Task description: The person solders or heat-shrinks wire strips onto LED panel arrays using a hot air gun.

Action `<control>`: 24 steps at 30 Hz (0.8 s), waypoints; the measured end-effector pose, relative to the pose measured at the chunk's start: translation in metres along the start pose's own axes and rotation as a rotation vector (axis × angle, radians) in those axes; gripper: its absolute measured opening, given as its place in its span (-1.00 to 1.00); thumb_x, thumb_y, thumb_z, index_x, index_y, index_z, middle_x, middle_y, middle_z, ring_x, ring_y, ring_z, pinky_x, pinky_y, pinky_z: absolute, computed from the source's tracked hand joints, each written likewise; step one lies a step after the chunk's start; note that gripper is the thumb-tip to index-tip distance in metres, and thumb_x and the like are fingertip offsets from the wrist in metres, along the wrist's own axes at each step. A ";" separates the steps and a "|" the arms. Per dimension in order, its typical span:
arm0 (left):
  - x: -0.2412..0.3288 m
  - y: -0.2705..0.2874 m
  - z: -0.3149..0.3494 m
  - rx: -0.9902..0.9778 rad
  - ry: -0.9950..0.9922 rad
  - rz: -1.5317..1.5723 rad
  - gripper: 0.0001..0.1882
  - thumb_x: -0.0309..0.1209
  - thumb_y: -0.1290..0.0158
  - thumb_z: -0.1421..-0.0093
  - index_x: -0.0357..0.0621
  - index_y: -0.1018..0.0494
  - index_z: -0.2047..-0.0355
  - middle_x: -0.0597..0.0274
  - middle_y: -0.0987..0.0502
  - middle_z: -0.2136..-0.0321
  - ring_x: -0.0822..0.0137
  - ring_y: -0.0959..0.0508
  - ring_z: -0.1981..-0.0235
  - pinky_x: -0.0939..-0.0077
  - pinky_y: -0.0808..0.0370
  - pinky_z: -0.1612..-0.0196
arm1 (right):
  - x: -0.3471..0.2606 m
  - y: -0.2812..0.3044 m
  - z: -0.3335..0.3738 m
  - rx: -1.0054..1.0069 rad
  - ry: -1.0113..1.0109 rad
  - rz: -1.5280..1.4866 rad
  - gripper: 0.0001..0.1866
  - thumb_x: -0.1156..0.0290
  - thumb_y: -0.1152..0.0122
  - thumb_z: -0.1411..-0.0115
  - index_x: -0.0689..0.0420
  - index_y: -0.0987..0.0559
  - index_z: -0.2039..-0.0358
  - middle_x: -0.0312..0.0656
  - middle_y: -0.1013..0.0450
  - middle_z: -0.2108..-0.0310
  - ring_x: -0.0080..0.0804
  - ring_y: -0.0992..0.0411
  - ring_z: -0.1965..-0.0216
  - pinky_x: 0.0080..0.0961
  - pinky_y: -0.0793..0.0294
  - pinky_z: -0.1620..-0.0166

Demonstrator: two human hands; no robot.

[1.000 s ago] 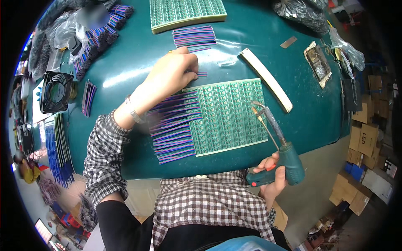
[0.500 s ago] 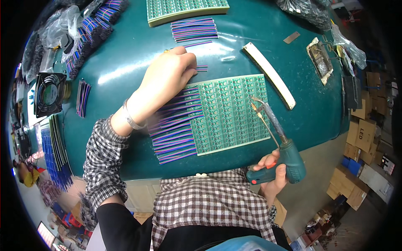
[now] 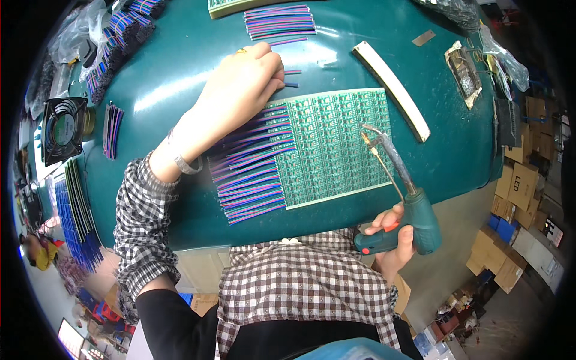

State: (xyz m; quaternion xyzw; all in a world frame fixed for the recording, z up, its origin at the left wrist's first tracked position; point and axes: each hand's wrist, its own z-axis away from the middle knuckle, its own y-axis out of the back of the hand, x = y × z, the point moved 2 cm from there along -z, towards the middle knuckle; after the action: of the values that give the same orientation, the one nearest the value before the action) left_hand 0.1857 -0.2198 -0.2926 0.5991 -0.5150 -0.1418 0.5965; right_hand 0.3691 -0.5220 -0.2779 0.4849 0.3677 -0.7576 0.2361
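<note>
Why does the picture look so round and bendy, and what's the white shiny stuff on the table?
In the head view, the fisheye lens bends straight edges near the black rim; same view, the white streaks are light glaring off the glossy dark-green tabletop; also there, the thin blue-and-pink wires look smeared beside the person's bare left wrist.

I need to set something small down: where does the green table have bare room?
Room shows between the pale curved strip and brown block, below the metal plate, and between the short wire bundle and left forearm. Crowded: around the circuit panel, wires, left hand and soldering gun; also upper left, by the wire heap.
</note>
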 end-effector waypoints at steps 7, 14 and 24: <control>0.069 0.020 0.057 0.014 -0.063 -0.014 -0.76 -0.59 -0.11 -0.03 -0.20 -0.48 0.24 0.13 -0.52 0.36 0.17 -0.54 0.39 0.35 -0.50 0.38 | 0.000 -0.001 0.001 0.002 -0.018 0.043 -0.45 0.17 -0.19 -0.23 0.38 -0.37 -0.03 -0.09 -0.42 0.34 -0.23 -0.48 0.28 -0.32 -0.68 0.30; 0.089 -0.013 0.089 -0.056 -0.175 -0.195 -0.56 -0.51 -0.10 0.11 -0.34 -0.52 0.13 0.18 -0.48 0.29 0.31 -0.52 0.33 0.52 -0.51 0.37 | 0.006 -0.006 0.008 -0.074 -0.089 0.047 -0.43 0.18 -0.21 -0.22 0.41 -0.37 -0.04 -0.07 -0.44 0.29 -0.16 -0.50 0.20 -0.30 -0.68 0.26; 0.086 -0.027 0.090 0.190 -0.239 -0.280 -0.71 -0.46 -0.10 0.09 -0.31 -0.52 0.30 0.22 -0.45 0.38 0.37 -0.47 0.38 0.62 -0.41 0.47 | 0.004 -0.012 0.023 -0.292 -0.140 0.282 -0.57 0.28 -0.24 -0.25 0.28 -0.45 -0.02 -0.04 -0.44 0.06 -0.21 -0.46 -0.02 -0.32 -0.57 -0.01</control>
State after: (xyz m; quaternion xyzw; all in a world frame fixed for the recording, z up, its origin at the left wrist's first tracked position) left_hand 0.1642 -0.3449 -0.2999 0.6972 -0.5049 -0.2444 0.4464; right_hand 0.3467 -0.5326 -0.2715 0.4385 0.3847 -0.6875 0.4325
